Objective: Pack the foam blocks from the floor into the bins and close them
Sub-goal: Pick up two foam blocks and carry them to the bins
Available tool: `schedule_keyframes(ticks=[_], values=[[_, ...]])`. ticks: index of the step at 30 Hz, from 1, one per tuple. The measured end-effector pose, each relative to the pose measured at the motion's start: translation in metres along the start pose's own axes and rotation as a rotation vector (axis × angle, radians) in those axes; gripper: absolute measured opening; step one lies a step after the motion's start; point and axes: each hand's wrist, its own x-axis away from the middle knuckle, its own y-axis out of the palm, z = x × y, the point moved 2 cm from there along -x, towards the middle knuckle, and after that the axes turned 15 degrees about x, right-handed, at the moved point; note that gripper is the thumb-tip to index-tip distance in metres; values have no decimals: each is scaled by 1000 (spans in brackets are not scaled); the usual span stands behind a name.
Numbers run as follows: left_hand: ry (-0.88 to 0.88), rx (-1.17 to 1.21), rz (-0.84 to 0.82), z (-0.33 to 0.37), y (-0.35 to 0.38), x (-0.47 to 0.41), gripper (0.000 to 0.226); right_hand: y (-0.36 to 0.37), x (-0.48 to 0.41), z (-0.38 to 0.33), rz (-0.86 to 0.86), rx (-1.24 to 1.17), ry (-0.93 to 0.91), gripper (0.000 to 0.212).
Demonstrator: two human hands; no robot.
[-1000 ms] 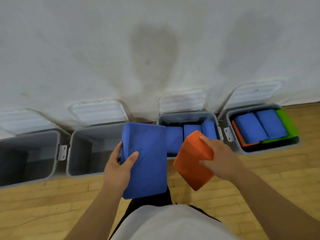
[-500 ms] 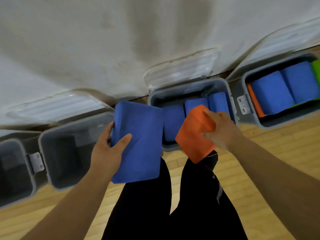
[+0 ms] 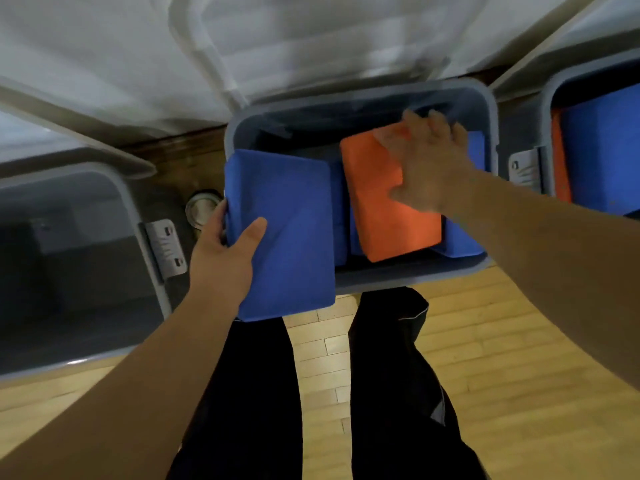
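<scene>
**Two blocks at the middle bin, one in each hand**

At far left stands the left bin (image 3: pixel 152 271), grey hard plastic with rounded corners and a pale latch (image 3: pixel 165 249) on its side wall; I see no blocks inside. Between it and the next bin a small round metal fitting (image 3: pixel 202 209) sits in the floor.

My left hand (image 3: pixel 221 261) grips a blue foam block (image 3: pixel 287 233). The thumb lies flat across its top face and the fingers (image 3: pixel 216 216) are curled round its left edge. The block is a soft-looking matte rectangle, held over the near-left corner of the middle bin (image 3: pixel 415 273) and overhanging its front rim.

In that bin an orange foam block (image 3: pixel 384 209), of the same slab shape, lies tilted on top of blue blocks (image 3: pixel 462 242). Parts of those show on both sides of it, but I cannot count them. My right hand (image 3: pixel 429 164) rests on the orange block's far end with the fingers (image 3: pixel 437 121) spread and fairly straight, though they are blurred.

At the right edge, the right bin (image 3: pixel 549 109) holds one orange block (image 3: pixel 559 161) on edge beside one blue block (image 3: pixel 602 150).

I count three bins, each with its ribbed, translucent lid standing open against the white wall (image 3: pixel 104 46). The floor (image 3: pixel 485 341) is pale wood strips, and my black trousers (image 3: pixel 391 393) show below.
</scene>
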Motion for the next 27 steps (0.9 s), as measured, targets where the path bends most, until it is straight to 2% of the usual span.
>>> schedule_keyframes(ticks=[3,5,8,12,15,17,19,22,27], values=[[-19,-9,35,-15,20,-13,70,59,22,-31,-109,-29,-67,115],[-27,3,35,-22,26,-21,70,92,37,-45,-147,-82,-48,119],[-15,16,-1,-27,34,-34,68,105,42,-50,-50,-157,5,115],[23,28,-53,-21,50,-52,60,106,42,-50,-39,-207,25,109],[34,-107,-103,-27,58,-59,76,106,41,-48,-51,-236,29,109],[68,-341,-167,-38,62,-53,99,104,39,-46,-60,-227,21,109],[98,-578,-216,-46,70,-42,111,102,37,-48,-57,-212,21,108],[117,-628,-214,-52,71,-40,116,102,37,-51,-52,-191,19,108],[80,-663,-255,-46,56,-39,108,95,38,-51,-101,-185,-3,108]])
